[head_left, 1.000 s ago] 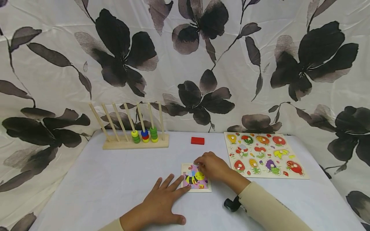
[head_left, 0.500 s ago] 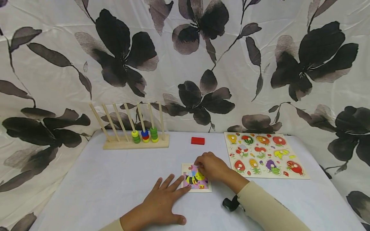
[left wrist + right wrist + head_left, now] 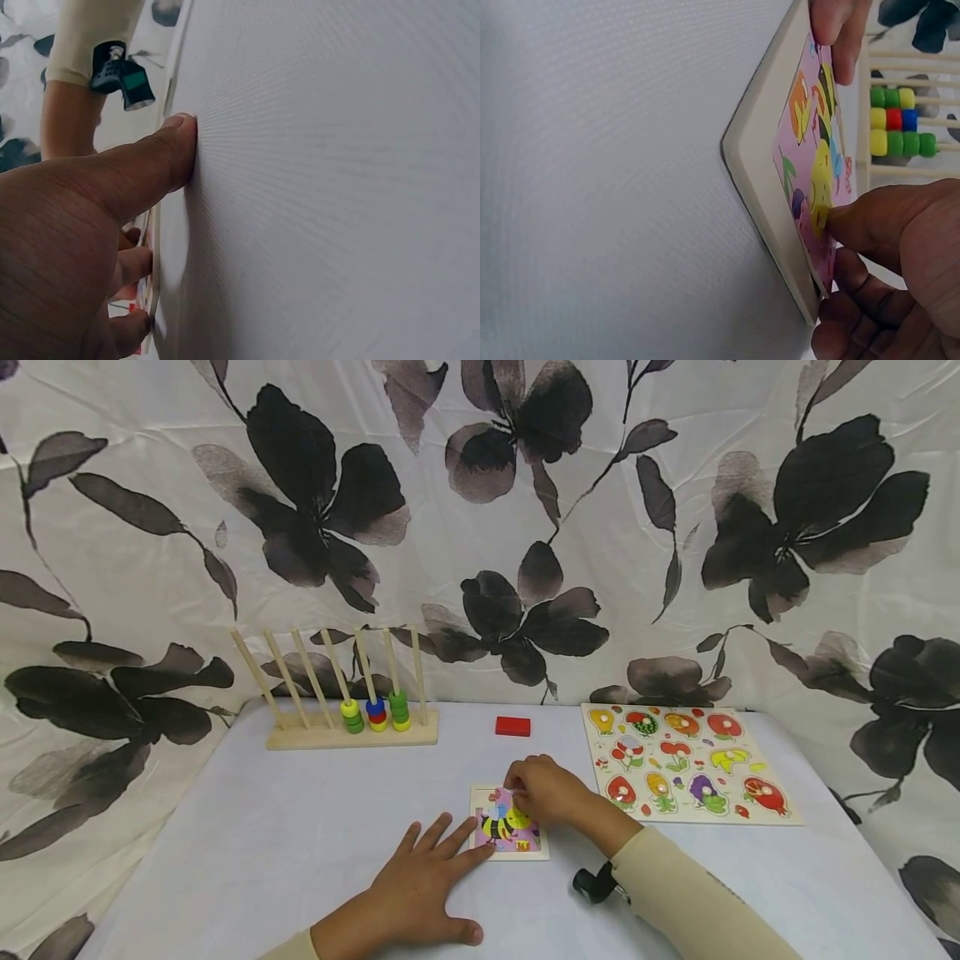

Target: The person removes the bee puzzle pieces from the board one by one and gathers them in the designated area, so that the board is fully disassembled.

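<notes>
A small bee jigsaw puzzle (image 3: 501, 843) in a pale wooden frame lies flat on the white table, between both hands. My left hand (image 3: 420, 885) is spread out, its index finger and thumb side near the puzzle's left edge and fingertips resting on the frame. My right hand (image 3: 551, 789) is at the upper right corner with curled fingers. In the right wrist view its thumb presses on the yellow bee face, and a puzzle piece (image 3: 823, 262) at that corner stands slightly raised from the frame, pinched between thumb and fingers. The fingers partly cover that corner.
A wooden peg stand (image 3: 352, 739) with coloured rings on three pegs stands at the back left. Behind the puzzle lies a red block (image 3: 513, 726). A fruit peg board (image 3: 693, 814) lies to the right, close to the right forearm. A floral cloth (image 3: 420, 527) hangs behind the table.
The right wrist and forearm have shifted slightly left, while the fingers stay at the same puzzle corner. The left hand has held its place.
</notes>
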{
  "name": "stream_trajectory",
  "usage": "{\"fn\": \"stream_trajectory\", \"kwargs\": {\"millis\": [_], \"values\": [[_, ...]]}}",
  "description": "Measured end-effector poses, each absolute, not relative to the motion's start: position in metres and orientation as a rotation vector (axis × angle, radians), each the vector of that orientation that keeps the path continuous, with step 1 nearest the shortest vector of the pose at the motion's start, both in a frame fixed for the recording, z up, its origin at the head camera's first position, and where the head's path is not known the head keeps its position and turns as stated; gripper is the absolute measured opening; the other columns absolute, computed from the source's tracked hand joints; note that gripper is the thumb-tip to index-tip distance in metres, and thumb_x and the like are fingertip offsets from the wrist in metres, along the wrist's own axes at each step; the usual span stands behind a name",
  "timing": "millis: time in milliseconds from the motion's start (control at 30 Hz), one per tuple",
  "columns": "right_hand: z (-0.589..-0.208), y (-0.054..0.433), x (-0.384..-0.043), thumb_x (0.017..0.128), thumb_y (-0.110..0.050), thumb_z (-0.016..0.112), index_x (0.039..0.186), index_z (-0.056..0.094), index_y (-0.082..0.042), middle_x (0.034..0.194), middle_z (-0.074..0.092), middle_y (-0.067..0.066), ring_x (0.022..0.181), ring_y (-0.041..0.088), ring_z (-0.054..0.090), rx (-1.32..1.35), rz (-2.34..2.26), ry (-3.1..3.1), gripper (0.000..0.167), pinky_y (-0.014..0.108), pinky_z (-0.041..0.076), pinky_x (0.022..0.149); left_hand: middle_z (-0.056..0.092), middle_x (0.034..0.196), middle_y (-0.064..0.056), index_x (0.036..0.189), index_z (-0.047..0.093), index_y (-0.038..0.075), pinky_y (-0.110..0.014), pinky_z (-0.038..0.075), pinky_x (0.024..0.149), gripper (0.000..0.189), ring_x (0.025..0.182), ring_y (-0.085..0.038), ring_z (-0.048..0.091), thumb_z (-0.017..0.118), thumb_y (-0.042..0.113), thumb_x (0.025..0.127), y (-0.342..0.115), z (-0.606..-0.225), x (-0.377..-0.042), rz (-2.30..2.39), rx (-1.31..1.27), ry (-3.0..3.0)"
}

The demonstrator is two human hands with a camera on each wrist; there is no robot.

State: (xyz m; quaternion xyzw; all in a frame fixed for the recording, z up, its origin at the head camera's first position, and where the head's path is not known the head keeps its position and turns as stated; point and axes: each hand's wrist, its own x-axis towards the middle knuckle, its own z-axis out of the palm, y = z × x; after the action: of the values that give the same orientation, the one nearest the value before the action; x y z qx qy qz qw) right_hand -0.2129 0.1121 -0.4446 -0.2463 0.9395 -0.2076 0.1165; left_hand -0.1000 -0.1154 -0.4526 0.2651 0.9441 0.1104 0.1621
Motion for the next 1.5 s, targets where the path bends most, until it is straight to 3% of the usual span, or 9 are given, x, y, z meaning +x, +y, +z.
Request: {"fn": "stream_trajectory", "kwargs": {"millis": [533,900,1367,1500], "values": [[-0.4433,0.1129,-0.2152,0.091,-0.01,0.075,0.103,0.07,-0.015,0.09,0.06,-0.004,0.093,0.02,0.052,-0.739,-0.628,2.749,0.014,0.039,0.051,0.087,0.019,0.17,0.003,0.157,0.04,0.041,-0.072,0.012,0.115,0.099,0.154,-0.039,0.014,0.07,0.081,0.071,-0.1141,-0.4528,-0.1008,0.317,0.721,2.681],[-0.4449,0.1173,-0.2119,0.095,-0.011,0.072,0.118,0.076,-0.014,0.1,0.065,-0.002,0.097,0.017,0.055,-0.816,-0.603,2.747,0.024,0.037,0.053,0.089,0.019,0.17,0.001,0.157,0.04,0.04,-0.072,0.013,0.114,0.1,0.154,-0.04,0.014,0.069,0.082,0.071,-0.1146,-0.4538,-0.1005,0.318,0.741,2.695],[-0.4403,0.1177,-0.2083,0.093,-0.01,0.074,0.115,0.074,-0.015,0.102,0.067,-0.002,0.098,0.017,0.059,-0.827,-0.614,2.775,0.022,0.04,0.054,0.092,0.019,0.17,0.003,0.157,0.04,0.041,-0.072,0.012,0.115,0.1,0.154,-0.039,0.013,0.07,0.081,0.071,-0.1138,-0.4539,-0.0999,0.317,0.731,2.686],[-0.4414,0.1164,-0.2089,0.093,-0.009,0.074,0.111,0.074,-0.018,0.101,0.063,-0.002,0.1,0.019,0.056,-0.795,-0.616,2.802,0.02,0.038,0.054,0.086,0.019,0.17,0.002,0.157,0.041,0.041,-0.072,0.012,0.114,0.099,0.154,-0.039,0.013,0.07,0.081,0.071,-0.1136,-0.4534,-0.1002,0.316,0.725,2.685]]}}
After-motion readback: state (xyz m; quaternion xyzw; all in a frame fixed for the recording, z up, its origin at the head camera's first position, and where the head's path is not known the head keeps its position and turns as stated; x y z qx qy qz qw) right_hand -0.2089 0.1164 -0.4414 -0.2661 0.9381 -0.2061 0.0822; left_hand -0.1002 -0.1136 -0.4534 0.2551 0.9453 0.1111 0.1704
